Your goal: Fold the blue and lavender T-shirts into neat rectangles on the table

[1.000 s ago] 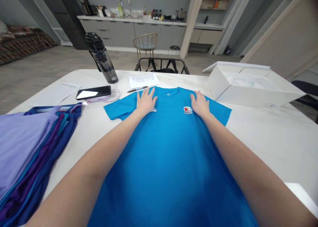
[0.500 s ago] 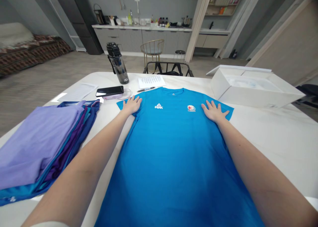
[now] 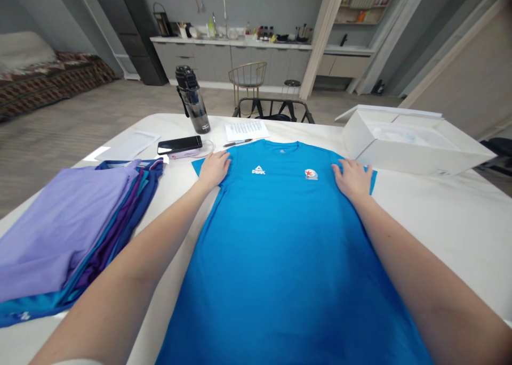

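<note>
A bright blue short-sleeved T-shirt [image 3: 276, 232] lies spread face up on the white table, its collar pointing away from me. White PEAK lettering and a small round badge with a red star mark its chest. My left hand [image 3: 215, 169] rests palm down on the left sleeve, its fingers loosely bent and not pinching cloth that I can see. On the right sleeve lies my right hand [image 3: 353, 179], also palm down, with the fingers a little apart and slightly curved. The shirt's lower hem runs out of view.
Left of the shirt is a stack of folded clothes [image 3: 68, 226], lilac on top. Beyond it are a phone [image 3: 180, 145], a water bottle [image 3: 194, 101], a pen [image 3: 237, 143] and a printed sheet [image 3: 247, 129]. An open white box [image 3: 420, 154] stands at the right back of the table [image 3: 448, 226].
Both hands stay on the sleeves, but their spread fingers have drawn in and bent somewhat. My right hand sits slightly further out on its sleeve. The view has shifted slightly.
</note>
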`<state>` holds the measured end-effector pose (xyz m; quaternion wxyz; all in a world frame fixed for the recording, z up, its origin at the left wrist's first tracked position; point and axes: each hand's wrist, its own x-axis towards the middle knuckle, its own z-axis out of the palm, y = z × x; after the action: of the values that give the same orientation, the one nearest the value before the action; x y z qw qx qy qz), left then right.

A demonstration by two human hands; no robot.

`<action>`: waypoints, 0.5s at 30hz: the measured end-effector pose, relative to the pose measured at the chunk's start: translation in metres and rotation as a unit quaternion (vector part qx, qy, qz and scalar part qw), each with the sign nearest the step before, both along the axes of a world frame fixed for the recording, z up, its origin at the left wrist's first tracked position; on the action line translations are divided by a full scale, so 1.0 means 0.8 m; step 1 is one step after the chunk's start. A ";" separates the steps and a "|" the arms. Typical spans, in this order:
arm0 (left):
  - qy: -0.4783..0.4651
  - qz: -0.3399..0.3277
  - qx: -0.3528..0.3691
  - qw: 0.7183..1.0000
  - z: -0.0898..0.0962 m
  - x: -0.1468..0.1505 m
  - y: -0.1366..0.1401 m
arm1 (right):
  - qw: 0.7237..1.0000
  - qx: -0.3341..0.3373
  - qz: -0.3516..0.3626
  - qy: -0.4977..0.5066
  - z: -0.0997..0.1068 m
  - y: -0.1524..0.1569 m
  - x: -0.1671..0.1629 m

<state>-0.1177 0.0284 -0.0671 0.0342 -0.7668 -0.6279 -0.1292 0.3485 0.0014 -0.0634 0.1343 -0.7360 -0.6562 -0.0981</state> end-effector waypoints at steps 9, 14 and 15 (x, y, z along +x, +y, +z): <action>0.009 -0.161 -0.080 0.984 0.004 0.082 -0.102 | 0.979 -0.157 0.122 0.038 -0.011 -0.081 -0.088; 0.011 -0.107 -0.130 0.986 -0.009 0.094 -0.149 | 0.981 -0.180 0.069 0.033 -0.018 -0.125 -0.070; 0.012 -0.101 -0.133 0.986 -0.010 0.092 -0.156 | 0.982 -0.176 0.059 0.029 -0.019 -0.134 -0.061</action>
<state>-0.0437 -0.0964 -0.0749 -0.0737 -0.8256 -0.5580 -0.0386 0.2993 -0.1057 -0.0786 0.0270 -0.7103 -0.7017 0.0486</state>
